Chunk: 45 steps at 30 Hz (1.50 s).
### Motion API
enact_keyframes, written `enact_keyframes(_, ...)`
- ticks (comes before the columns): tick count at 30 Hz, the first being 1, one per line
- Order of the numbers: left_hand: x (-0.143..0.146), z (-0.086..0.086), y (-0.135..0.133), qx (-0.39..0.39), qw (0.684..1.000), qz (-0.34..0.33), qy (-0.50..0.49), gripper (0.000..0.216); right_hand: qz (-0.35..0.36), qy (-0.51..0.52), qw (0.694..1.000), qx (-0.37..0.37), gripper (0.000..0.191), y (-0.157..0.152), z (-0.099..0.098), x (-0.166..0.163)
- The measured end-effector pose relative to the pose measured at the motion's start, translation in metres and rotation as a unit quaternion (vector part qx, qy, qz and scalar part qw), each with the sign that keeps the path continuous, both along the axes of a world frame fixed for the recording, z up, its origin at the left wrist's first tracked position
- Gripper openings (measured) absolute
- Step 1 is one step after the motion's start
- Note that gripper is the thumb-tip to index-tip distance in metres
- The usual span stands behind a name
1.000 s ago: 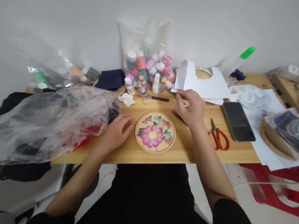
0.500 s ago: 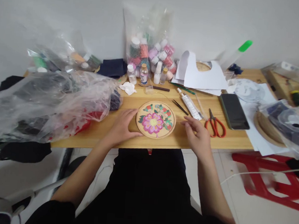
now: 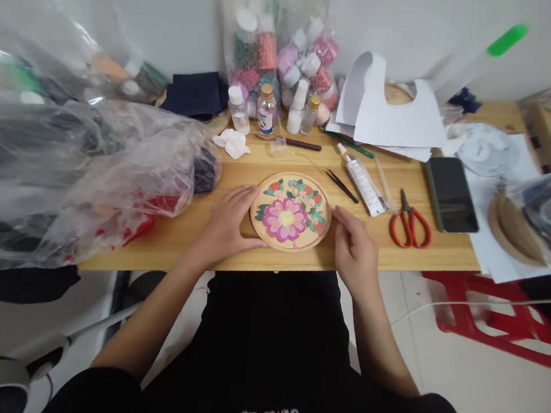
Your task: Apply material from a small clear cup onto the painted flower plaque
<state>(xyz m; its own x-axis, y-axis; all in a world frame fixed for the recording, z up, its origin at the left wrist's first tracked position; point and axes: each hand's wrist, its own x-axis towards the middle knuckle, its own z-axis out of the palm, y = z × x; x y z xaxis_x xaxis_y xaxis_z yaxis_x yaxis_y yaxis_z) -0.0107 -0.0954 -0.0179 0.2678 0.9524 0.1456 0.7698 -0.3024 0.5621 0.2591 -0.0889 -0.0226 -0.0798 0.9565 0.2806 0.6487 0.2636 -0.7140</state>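
A round wooden-rimmed flower panel, with a big pink and purple blossom and small red flowers among green leaves, lies near the front edge of the table. My left hand grips its left rim, thumb along the lower side and fingers along the upper side. At the right rim, my right hand is closed with its fingertips against the edge; its lower fingers are curled in. Dark tweezers and a white glue tube lie just beyond my right hand. Red-handled pliers rest to its right.
A crumpled clear plastic bag covers the left side. Small bottles stand at the back before a bag of bead jars. White papers and a phone are on the right. A red stool stands below.
My right hand has moved left onto the panel's right rim, its fingers drawn together. My left hand stays at the left rim. The camera view has dipped and come closer.
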Motion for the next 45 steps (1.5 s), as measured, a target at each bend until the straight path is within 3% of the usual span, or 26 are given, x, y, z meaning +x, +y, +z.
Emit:
enact_keyframes(6,0.008,-0.004,-0.020,0.025,0.999,0.044,0.010,0.095,0.004,0.028,1.000,-0.007,0.033,0.008,-0.004,-0.003)
enact_keyframes(14,0.037,-0.014,-0.043,0.083,0.983,0.161,0.022,0.088,0.044,0.017,0.999,-0.009,0.037,0.035,-0.008,-0.018)
enact_keyframes(17,0.041,-0.008,-0.050,0.070,0.983,0.165,0.038,0.081,0.061,0.005,0.998,0.002,0.036,0.049,-0.005,-0.022)
enact_keyframes(20,0.030,0.004,-0.048,0.055,0.990,0.119,0.060,0.059,0.073,-0.009,0.997,0.013,0.036,0.060,-0.004,-0.021)
enact_keyframes(22,0.018,0.014,-0.034,0.057,0.991,0.088,0.084,0.052,0.063,-0.014,0.998,0.025,0.036,0.063,-0.003,-0.019)
enact_keyframes(26,0.002,0.040,0.021,0.092,0.971,0.127,0.179,0.040,0.024,-0.006,0.997,0.069,0.035,0.055,-0.002,-0.013)
enact_keyframes(29,0.003,0.055,0.064,0.057,0.953,0.140,0.262,0.041,0.018,0.003,0.997,0.072,0.032,0.041,0.002,-0.007)
enact_keyframes(33,0.008,0.056,0.097,0.005,0.943,0.127,0.307,0.034,0.007,0.015,0.998,0.056,0.031,0.019,0.012,0.005)
enact_keyframes(36,0.008,0.052,0.105,-0.017,0.942,0.124,0.312,0.033,-0.009,0.029,0.998,0.050,0.028,0.003,0.020,0.012)
enact_keyframes(40,0.004,0.062,0.075,-0.014,0.947,0.125,0.297,0.028,-0.024,0.033,0.999,0.034,0.024,-0.021,0.030,0.013)
enact_keyframes(42,0.004,0.073,0.040,0.007,0.951,0.128,0.280,0.021,-0.023,0.036,0.999,0.017,0.021,-0.036,0.034,0.009)
enact_keyframes(45,0.009,0.084,-0.017,0.013,0.987,0.051,0.155,0.016,0.030,0.068,0.997,-0.038,0.017,-0.056,0.037,-0.006)
